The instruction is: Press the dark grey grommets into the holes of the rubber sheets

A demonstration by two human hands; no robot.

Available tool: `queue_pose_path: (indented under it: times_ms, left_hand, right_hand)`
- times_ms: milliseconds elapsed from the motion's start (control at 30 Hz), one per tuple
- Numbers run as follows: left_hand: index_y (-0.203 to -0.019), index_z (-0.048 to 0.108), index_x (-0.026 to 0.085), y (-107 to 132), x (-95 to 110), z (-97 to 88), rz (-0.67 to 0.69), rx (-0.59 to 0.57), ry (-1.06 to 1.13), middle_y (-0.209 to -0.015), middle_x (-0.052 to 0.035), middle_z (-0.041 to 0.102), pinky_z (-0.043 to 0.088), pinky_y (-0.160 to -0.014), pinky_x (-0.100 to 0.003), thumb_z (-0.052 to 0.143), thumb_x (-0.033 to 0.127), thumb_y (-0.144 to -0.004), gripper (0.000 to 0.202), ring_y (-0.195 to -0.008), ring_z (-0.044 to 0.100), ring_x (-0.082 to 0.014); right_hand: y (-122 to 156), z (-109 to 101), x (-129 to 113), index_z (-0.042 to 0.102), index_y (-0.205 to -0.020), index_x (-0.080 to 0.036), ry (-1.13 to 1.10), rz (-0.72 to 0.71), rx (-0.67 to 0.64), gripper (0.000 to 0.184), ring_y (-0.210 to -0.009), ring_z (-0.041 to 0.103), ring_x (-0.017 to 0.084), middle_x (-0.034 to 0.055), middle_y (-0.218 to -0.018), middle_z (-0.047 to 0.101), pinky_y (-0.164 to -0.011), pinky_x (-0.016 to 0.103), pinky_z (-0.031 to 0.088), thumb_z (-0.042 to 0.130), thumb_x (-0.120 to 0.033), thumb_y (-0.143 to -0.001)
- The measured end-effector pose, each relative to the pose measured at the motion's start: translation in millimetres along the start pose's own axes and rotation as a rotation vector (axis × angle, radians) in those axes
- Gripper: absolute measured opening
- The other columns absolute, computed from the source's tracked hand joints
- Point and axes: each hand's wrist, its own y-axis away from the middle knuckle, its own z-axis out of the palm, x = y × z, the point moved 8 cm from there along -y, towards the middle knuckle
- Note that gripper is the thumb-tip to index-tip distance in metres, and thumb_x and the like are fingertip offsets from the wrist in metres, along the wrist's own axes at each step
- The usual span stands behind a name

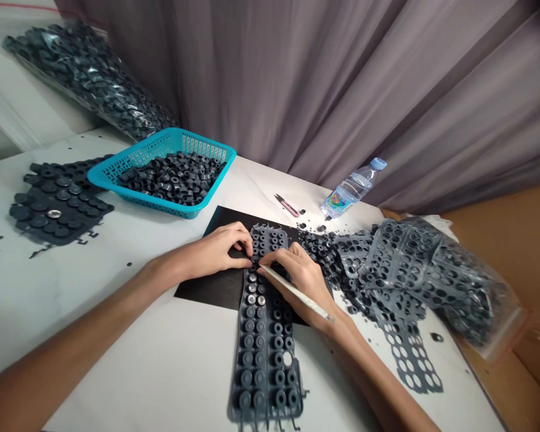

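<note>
A long dark grey moulded rubber sheet point(247, 342) with rows of round plugs lies lengthwise in front of me, its far part on a black mat point(216, 288). My left hand point(234, 249) is at the sheet's left edge, fingers curled, thumb and index fingertip pinched at one of its plugs. My right hand point(303, 279) grips a slim whitish pen-like tool point(297, 294), its tip at the same spot near my left thumb. A few plugs just below the hands show shiny metallic centres. The right fingers hide part of the sheet.
A blue basket point(193, 210) of loose rubber plugs stands left, beside another plug sheet point(63, 210) and a large filled bag point(94, 78). Pink-handled snips point(287, 206) and a water bottle point(353, 189) are behind. Loose plugs, punched sheets point(387, 258) and a plastic bag point(472, 300) crowd the right.
</note>
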Motion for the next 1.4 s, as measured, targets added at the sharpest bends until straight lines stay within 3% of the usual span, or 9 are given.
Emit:
queue_pose_path:
  times_ms: [467, 700, 767, 900, 1067, 1200, 1300, 1400]
  left_hand:
    - [-0.086, 0.072, 0.021, -2.1, -1.5, -0.8, -0.011, 0.013, 0.065, -0.107, -0.0048, 0.063, 0.055, -0.091, -0.036, 0.075, 0.031, -0.084, 0.011, -0.099, 0.063, -0.0211]
    - [-0.083, 0.075, 0.021, -7.0, -14.2, 3.1, -0.078, 0.042, 0.099, -0.108, -0.0056, 0.063, 0.055, -0.091, -0.038, 0.081, 0.03, -0.077, 0.012, -0.099, 0.065, -0.0222]
    - [-0.082, 0.076, 0.021, -8.8, -17.1, 4.8, -0.091, 0.042, 0.11, -0.107, -0.0058, 0.063, 0.055, -0.092, -0.038, 0.081, 0.029, -0.075, 0.012, -0.102, 0.065, -0.0231]
    - [-0.083, 0.075, 0.021, -9.0, -13.8, 5.1, -0.07, 0.024, 0.128, -0.107, -0.0058, 0.062, 0.056, -0.093, -0.039, 0.079, 0.032, -0.077, 0.013, -0.102, 0.064, -0.023]
    - [-0.083, 0.071, 0.02, -4.1, -10.3, -1.7, -0.074, 0.014, 0.148, -0.106, -0.0059, 0.061, 0.056, -0.096, -0.041, 0.076, 0.033, -0.08, 0.014, -0.102, 0.065, -0.023]
    - [-0.091, 0.069, 0.02, 0.0, -9.5, -4.1, -0.118, -0.013, 0.194, -0.109, -0.0058, 0.062, 0.055, -0.098, -0.041, 0.068, 0.033, -0.087, 0.014, -0.1, 0.067, -0.0216]
    - [-0.096, 0.067, 0.021, 1.8, -0.2, -2.6, -0.107, 0.017, 0.092, -0.106, -0.004, 0.065, 0.054, -0.092, -0.039, 0.068, 0.034, -0.088, 0.015, -0.095, 0.066, -0.0209]
    - [-0.097, 0.068, 0.023, 2.6, 8.8, 6.2, -0.098, 0.021, -0.024, -0.099, -0.0014, 0.067, 0.052, -0.083, -0.036, 0.068, 0.033, -0.088, 0.013, -0.088, 0.064, -0.0198]
  right_hand:
    - [-1.1, 1.7, -5.8, 0.066, -0.105, -0.027, 0.113, 0.0, -0.017, 0.013, -0.096, 0.058, 0.024, 0.0031, -0.101, 0.073, -0.07, 0.034, 0.052, 0.058, -0.037, -0.104]
    - [-3.3, 20.8, -9.8, 0.063, -0.12, -0.023, 0.3, -0.031, -0.023, 0.027, -0.103, 0.057, 0.027, 0.0097, -0.109, 0.069, -0.071, 0.035, 0.056, 0.046, -0.04, -0.109]
    - [-3.9, 14.7, -2.2, 0.06, -0.121, -0.02, 0.307, 0.02, 0.054, 0.029, -0.105, 0.057, 0.028, 0.0112, -0.111, 0.068, -0.069, 0.035, 0.055, 0.043, -0.04, -0.109]
    - [6.5, -24.3, 33.3, 0.056, -0.125, -0.02, 0.296, 0.247, 0.292, 0.029, -0.103, 0.062, 0.029, 0.0121, -0.113, 0.066, -0.078, 0.039, 0.053, 0.043, -0.039, -0.109]
    - [17.5, -36.2, 56.5, 0.058, -0.127, -0.024, 0.152, 0.306, 0.209, 0.027, -0.091, 0.065, 0.026, 0.0067, -0.106, 0.068, -0.081, 0.039, 0.05, 0.052, -0.038, -0.105]
    - [14.4, -14.3, 38.3, 0.061, -0.12, -0.026, -0.085, 0.193, 0.088, 0.022, -0.081, 0.06, 0.02, 0.0022, -0.098, 0.067, -0.078, 0.032, 0.049, 0.061, -0.038, -0.102]
    - [10.5, 0.3, 21.3, 0.065, -0.106, -0.024, -0.147, 0.087, 0.004, 0.011, -0.084, 0.059, 0.019, 0.0026, -0.094, 0.063, -0.079, 0.03, 0.048, 0.062, -0.034, -0.102]
    - [9.0, 1.6, 16.5, 0.066, -0.106, -0.024, -0.166, 0.06, -0.01, 0.01, -0.086, 0.059, 0.018, 0.0029, -0.094, 0.062, -0.08, 0.03, 0.048, 0.062, -0.033, -0.102]
